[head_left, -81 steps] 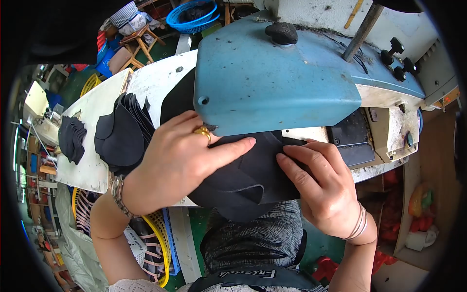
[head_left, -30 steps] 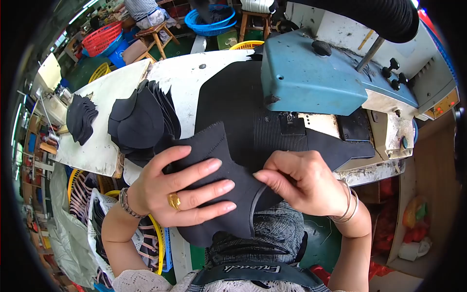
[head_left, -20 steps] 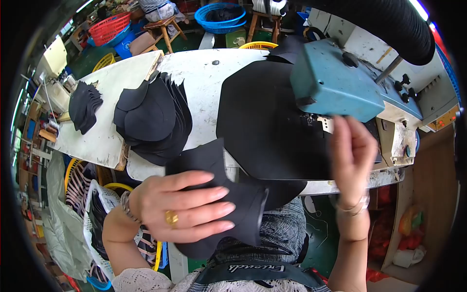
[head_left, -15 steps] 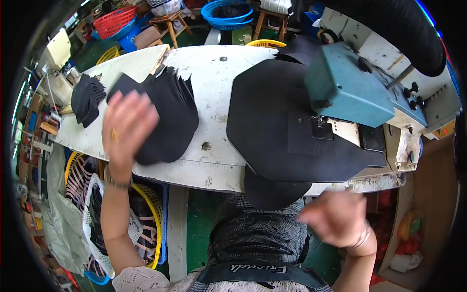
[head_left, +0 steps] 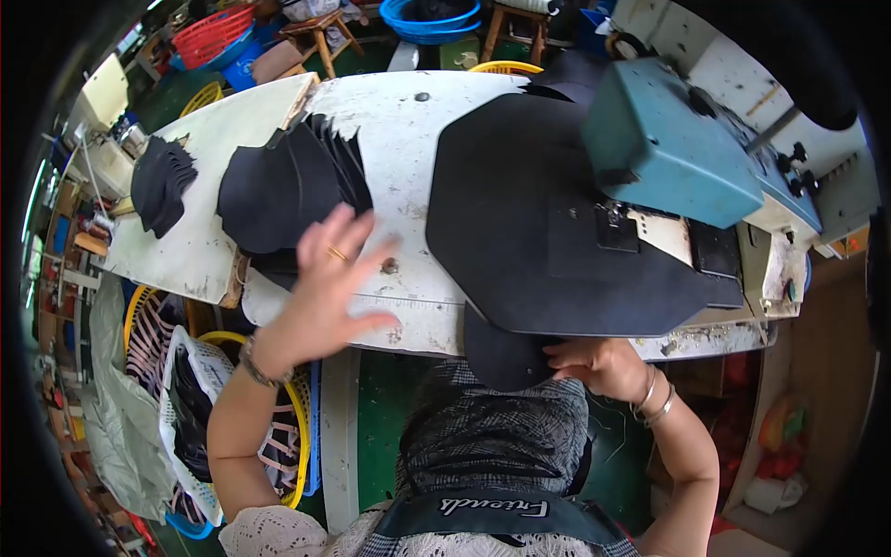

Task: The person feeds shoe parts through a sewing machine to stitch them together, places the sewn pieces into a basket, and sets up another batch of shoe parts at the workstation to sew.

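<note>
Worktable (head_left: 401,158), white and scuffed, bears a smooth, angular black sheet (head_left: 497,209); fanned dark cutouts (head_left: 278,190) sit to its left. Left hand (head_left: 323,292), blurred, splays wide; right hand (head_left: 601,369) touches a rounded black piece (head_left: 504,355) at the front edge, top hidden beneath the sheet, grip unclear.

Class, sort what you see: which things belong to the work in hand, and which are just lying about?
Likely part of the work:
- black piece at the right hand
- larger black stack near the spread left hand
- blue-green machine

Apparently just lying about:
- red basket
- blue basket
- wooden stool
</note>
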`<state>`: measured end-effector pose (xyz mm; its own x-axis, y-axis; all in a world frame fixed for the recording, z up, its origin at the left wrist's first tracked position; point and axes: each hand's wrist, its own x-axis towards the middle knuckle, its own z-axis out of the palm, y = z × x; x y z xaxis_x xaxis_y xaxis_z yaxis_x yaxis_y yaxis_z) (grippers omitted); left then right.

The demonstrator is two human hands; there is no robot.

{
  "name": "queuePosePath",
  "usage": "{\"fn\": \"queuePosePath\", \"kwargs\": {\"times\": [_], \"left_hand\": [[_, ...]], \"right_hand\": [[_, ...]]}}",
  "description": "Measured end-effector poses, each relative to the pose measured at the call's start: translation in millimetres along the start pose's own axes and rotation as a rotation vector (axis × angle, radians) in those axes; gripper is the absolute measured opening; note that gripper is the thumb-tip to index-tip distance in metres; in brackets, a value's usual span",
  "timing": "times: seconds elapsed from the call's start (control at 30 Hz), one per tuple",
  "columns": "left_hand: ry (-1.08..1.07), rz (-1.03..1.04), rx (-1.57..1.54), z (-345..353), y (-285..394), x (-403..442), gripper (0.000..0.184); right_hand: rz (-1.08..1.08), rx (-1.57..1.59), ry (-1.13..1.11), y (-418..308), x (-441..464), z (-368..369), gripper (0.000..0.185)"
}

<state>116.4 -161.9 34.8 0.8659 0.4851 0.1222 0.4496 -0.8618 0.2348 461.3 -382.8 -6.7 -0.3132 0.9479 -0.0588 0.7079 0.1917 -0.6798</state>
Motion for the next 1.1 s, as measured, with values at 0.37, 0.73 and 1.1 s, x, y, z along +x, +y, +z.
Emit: {"fn": "queuePosePath", "kwargs": {"times": [0.37, 0.73, 1.1], "left_hand": [[-0.321, 0.451, -0.001, 74.3, 83.6, 49.7, 0.104], [-0.116, 0.539, -0.626, 37.9, 102.6, 41.0, 0.067], [0.425, 0.635, 0.262, -109.2, 152.7, 44.3, 0.033]], "right_hand": [[-0.174, -0.020, 0.134, 21.7, -4.2, 14.3, 0.026], [-0.426, -0.011, 0.559, -57.7, -12.3, -12.1, 0.019], [-0.651, -0.698, 0.933, -126.1, 1.3, -79.1, 0.016]]}}
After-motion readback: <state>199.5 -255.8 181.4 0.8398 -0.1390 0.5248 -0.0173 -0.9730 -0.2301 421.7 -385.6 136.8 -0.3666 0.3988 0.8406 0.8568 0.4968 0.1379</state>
